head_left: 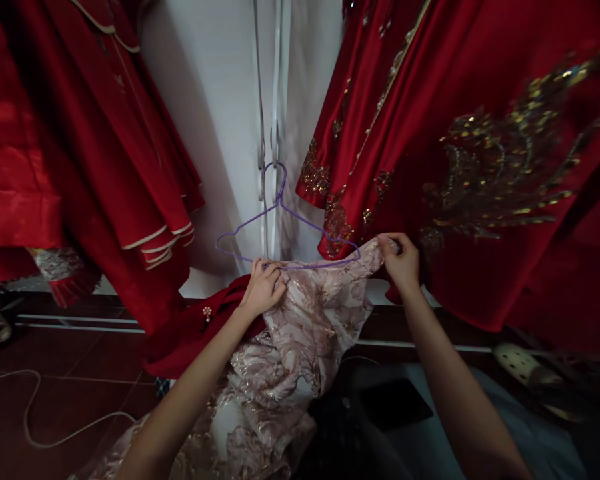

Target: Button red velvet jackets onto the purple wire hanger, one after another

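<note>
A pale pink garment with a gold floral pattern [300, 333] hangs from a thin purple wire hanger [285, 220] and trails down toward the floor. My left hand [264, 287] grips the fabric at the hanger's bottom bar, near its left side. My right hand [401, 261] pinches the fabric's upper right corner by the hanger's right end. A red cloth with a small pearl brooch [195, 327] lies under my left forearm. The hanger's hook sits in front of a white vertical rail [267, 120].
Red satin garments [95, 153] hang at the left, and red ones with gold embroidery [480, 153] at the right. A white wall [215, 100] is behind. On the dark red floor lie a white cable [30, 407] and a perforated white shoe [523, 363].
</note>
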Demonstrator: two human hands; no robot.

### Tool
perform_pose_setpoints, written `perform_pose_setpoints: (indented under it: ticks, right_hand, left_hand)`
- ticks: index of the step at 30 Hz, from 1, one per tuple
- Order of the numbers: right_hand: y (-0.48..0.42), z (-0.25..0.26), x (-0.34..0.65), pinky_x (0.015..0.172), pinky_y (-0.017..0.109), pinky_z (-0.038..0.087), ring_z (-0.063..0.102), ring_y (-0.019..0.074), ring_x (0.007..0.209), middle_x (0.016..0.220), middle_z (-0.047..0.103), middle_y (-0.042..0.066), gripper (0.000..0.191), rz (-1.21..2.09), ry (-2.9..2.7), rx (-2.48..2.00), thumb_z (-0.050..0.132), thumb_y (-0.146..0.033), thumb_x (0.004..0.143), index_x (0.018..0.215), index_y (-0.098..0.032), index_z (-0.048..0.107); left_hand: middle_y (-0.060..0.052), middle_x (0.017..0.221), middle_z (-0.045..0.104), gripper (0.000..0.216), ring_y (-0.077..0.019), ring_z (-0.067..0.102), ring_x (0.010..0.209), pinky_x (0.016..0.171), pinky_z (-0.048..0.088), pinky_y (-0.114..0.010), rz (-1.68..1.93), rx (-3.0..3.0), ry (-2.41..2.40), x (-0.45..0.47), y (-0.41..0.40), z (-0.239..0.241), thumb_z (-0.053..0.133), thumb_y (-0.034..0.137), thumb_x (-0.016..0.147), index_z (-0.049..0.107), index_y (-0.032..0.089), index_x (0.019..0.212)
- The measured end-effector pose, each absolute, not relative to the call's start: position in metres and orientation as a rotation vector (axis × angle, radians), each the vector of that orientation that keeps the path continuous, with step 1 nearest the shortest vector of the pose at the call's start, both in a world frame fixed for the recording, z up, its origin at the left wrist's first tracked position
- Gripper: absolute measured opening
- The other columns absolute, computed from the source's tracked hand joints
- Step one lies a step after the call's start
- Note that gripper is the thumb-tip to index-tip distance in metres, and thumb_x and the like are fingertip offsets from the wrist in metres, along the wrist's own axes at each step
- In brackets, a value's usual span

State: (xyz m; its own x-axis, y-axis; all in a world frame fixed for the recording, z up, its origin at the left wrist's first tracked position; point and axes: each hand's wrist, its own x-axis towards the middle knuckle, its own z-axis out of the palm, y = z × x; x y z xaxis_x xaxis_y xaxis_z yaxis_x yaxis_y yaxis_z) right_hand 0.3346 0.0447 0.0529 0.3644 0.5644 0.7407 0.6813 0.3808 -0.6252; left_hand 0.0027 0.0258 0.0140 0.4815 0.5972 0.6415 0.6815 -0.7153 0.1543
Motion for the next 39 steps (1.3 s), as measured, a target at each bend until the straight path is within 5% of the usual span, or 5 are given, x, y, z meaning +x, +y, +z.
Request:
perform_pose_setpoints:
  ticks: [11,19,29,39]
  right_hand:
    - [0.043,0.064,0.32,0.077,0.036,0.045,0.058,0.0224,0.084,0.088,0.064,0.007,0.028,-0.152,-1.395,-1.23,0.05,-0.045,0.08,0.088,-0.022,0.063]
    - [0.044,0.093,0.263,0.073,0.028,0.042,0.06,0.0196,0.077,0.085,0.067,0.004,0.03,-0.092,-1.611,-1.22,0.044,-0.046,0.085,0.092,-0.022,0.06]
    - [0.045,0.099,0.268,0.069,0.027,0.039,0.058,0.0189,0.07,0.077,0.065,0.002,0.033,-0.111,-1.627,-1.267,0.043,-0.052,0.083,0.085,-0.023,0.058]
    - [0.052,0.102,0.27,0.068,0.026,0.04,0.055,0.017,0.066,0.074,0.063,0.002,0.033,-0.124,-1.625,-1.242,0.045,-0.051,0.081,0.081,-0.021,0.059]
  left_hand:
    - [-0.005,0.117,0.059,0.018,-0.0266,0.043,0.111,0.102,0.022,-0.051,-1.032,-2.604,-1.174,0.005,0.023,0.015,0.044,0.027,0.084,0.061,0.021,0.086]
    - [-0.001,0.107,0.064,0.033,-0.0162,0.051,0.104,0.096,0.031,-0.04,-1.413,-2.759,-1.294,0.035,0.015,0.027,0.028,0.031,0.093,0.06,0.023,0.088]
    - [-0.005,0.094,0.068,0.038,-0.0193,0.06,0.088,0.087,0.043,-0.032,-1.633,-2.155,-1.919,-0.107,0.053,-0.006,0.043,0.048,0.083,0.065,0.019,0.09]
    - [-0.007,0.101,0.067,0.041,-0.0182,0.06,0.095,0.09,0.045,-0.032,-1.772,-2.265,-1.883,-0.136,0.08,-0.018,0.05,0.051,0.077,0.067,0.018,0.093]
